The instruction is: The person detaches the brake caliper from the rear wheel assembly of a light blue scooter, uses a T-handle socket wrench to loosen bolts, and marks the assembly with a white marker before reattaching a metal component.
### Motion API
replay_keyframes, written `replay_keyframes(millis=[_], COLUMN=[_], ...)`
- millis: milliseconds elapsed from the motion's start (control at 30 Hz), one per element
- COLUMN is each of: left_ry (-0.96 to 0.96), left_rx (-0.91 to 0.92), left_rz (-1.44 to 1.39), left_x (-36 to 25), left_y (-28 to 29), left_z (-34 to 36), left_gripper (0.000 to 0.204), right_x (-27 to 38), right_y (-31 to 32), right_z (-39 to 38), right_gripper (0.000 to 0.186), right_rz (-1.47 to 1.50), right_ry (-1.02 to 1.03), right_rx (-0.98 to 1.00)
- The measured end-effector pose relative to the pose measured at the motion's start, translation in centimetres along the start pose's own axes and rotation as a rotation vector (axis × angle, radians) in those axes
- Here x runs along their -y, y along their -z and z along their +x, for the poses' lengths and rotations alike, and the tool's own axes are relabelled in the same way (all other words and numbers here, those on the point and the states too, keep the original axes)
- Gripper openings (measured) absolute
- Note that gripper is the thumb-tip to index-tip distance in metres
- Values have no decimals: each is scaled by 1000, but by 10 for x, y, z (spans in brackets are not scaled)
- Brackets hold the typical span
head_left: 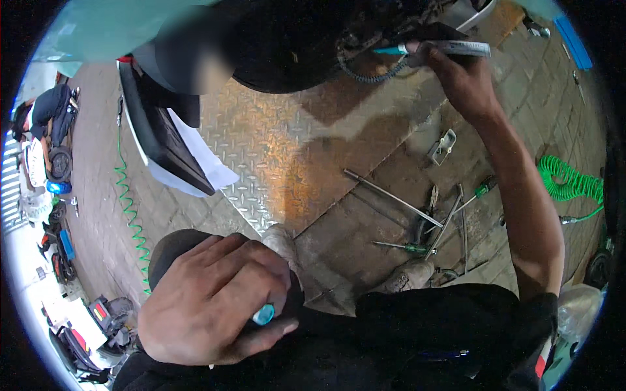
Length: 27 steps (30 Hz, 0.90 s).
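Note:
My right hand [460, 81] grips a pale tube [460, 48] with a teal nozzle [388, 51], held at dark vehicle parts [287, 45] at the top, beside a thin coiled spring or hose [365, 76]. My left hand [205, 300] is curled over my bent left knee at the lower left, fingers closed round a small teal cap [263, 315]. What the tube's tip touches is too dark to make out.
Tools [393, 198] lie on the paving near a patterned metal plate [261, 143] and a small metal tray [442, 146]. Green coiled hoses [566, 176] are on both sides. A white-and-black panel [177, 156] stands left. A person [49, 111] is among motorbikes [62, 163] at far left.

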State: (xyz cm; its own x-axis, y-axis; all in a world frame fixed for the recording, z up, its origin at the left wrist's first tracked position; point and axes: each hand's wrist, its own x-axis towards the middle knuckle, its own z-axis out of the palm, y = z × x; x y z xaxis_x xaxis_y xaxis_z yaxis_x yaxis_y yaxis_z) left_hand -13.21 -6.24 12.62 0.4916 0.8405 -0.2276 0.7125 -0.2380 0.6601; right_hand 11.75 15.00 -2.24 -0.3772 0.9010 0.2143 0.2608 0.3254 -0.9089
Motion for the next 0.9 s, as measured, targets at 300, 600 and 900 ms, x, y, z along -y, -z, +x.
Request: replay_keyframes(millis=[300,600,900], left_ry=[38,-27,-94], left_rx=[53,17,5], left_rz=[-24,-72,-150], left_x=[6,15,18], left_y=[-2,-2,-1], left_z=[11,10,8], left_gripper=[35,31,29], right_x=[-17,8,15], right_y=[-17,-18,-15], right_z=[3,4,6], right_gripper=[30,19,19], right_rz=[-204,-158,-307], right_ry=[35,119,458], right_rx=[-22,27,102])
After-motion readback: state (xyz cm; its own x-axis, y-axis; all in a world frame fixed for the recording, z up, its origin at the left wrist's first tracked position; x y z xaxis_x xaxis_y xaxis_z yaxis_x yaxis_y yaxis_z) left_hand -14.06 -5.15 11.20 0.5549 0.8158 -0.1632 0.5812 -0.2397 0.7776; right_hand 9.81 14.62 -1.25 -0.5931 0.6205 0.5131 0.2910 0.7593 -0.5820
